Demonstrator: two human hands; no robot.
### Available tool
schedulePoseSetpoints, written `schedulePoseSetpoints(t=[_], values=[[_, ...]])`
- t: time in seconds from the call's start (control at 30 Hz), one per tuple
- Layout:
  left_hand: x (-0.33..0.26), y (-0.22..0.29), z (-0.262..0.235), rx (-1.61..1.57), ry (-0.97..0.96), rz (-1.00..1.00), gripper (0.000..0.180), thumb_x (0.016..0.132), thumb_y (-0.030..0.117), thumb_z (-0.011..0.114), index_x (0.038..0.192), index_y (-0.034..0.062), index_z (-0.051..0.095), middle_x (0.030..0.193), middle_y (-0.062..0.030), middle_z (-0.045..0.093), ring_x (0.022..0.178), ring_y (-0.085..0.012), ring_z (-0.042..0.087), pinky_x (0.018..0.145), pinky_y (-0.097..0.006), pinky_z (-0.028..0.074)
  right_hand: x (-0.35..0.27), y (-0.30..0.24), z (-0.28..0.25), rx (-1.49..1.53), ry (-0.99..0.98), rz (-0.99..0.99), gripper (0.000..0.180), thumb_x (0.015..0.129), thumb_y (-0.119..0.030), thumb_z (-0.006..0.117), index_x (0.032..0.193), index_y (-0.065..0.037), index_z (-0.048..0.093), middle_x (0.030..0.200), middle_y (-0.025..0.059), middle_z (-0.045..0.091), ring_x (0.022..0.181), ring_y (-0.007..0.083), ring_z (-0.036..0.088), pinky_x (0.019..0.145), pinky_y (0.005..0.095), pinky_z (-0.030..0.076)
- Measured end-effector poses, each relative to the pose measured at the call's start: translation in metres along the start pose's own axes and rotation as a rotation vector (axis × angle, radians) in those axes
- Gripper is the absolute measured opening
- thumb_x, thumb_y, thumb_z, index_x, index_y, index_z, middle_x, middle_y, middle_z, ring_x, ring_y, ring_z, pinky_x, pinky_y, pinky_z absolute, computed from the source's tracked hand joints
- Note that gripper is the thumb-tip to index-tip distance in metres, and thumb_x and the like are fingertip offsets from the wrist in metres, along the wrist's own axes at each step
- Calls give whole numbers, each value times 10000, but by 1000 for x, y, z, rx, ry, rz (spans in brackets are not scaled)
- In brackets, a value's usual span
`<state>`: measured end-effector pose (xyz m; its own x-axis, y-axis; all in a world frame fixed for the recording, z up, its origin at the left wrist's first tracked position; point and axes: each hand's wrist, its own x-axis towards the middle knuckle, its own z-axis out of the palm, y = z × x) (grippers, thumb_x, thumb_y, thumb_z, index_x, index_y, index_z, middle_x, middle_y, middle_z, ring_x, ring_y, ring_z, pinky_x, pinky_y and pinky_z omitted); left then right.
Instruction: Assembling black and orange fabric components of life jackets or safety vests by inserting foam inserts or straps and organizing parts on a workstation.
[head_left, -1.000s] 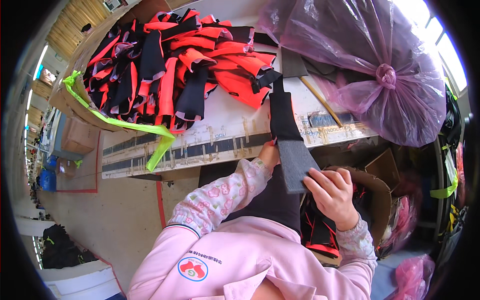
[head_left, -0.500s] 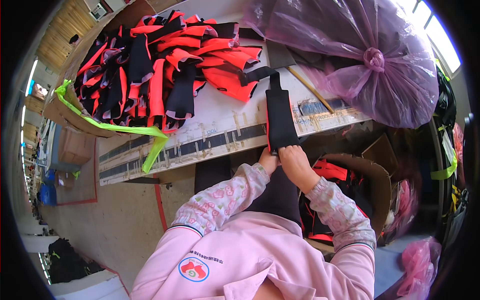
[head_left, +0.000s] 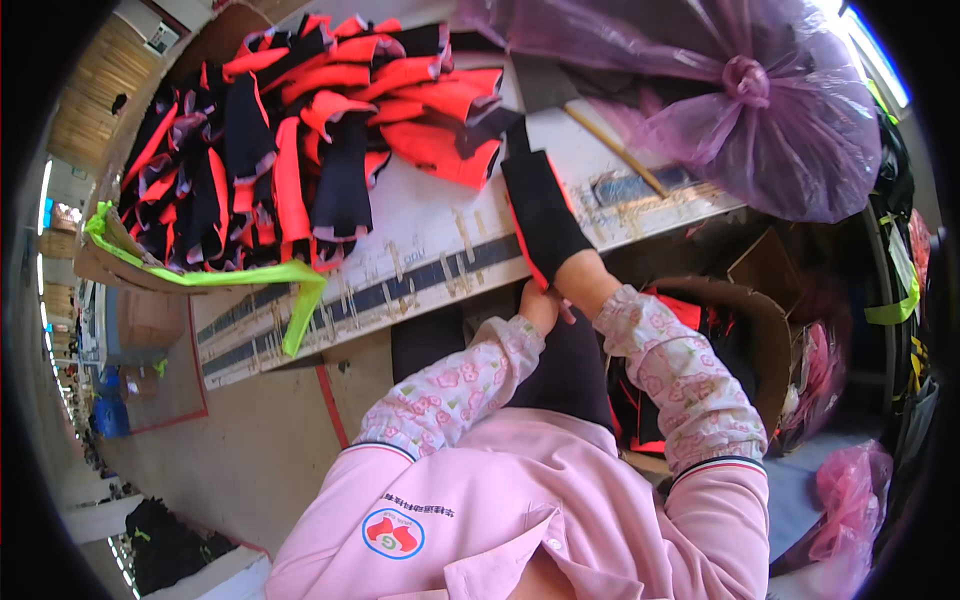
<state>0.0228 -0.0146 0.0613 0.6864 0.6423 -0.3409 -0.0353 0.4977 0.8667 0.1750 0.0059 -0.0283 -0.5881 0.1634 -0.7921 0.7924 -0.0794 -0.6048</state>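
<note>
Gripping one black fabric sleeve [head_left: 543,215]: both hands, left [head_left: 540,303] pinching, right [head_left: 585,280] inside it.

A garment workshop. A heap of red and black fabric pieces [head_left: 310,150] covers a long surface [head_left: 420,250]. Tied plastic bags [head_left: 740,100] and cardboard boxes [head_left: 760,330] stand around it.

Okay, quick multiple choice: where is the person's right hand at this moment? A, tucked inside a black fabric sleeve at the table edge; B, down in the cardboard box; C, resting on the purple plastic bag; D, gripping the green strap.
A: the right hand disappears into the black fabric sleeve at the table edge, leaving only the wrist showing, while the left hand holds the sleeve's opening.
</note>
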Motion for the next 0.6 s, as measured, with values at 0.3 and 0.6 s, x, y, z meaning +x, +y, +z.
schedulePoseSetpoints(t=[0.3,0.6], values=[[-12,-3,-16,-112,23,-49,309,925,129,377,1205,32,467,1172,-126,530,1062,-207,521,886,-328,438,-93,-147,65,-86,1240,141,165,756,-122,521,787,4,622,787,187,626,750,333,608,670,410,485],[-11,-4,-15,-261,173,34,261,862,125,490,1112,64,530,964,-95,618,810,-210,622,598,-336,517,-73,-146,39,107,1260,309,180,766,-118,486,691,-48,635,594,139,611,557,276,626,527,379,501]])
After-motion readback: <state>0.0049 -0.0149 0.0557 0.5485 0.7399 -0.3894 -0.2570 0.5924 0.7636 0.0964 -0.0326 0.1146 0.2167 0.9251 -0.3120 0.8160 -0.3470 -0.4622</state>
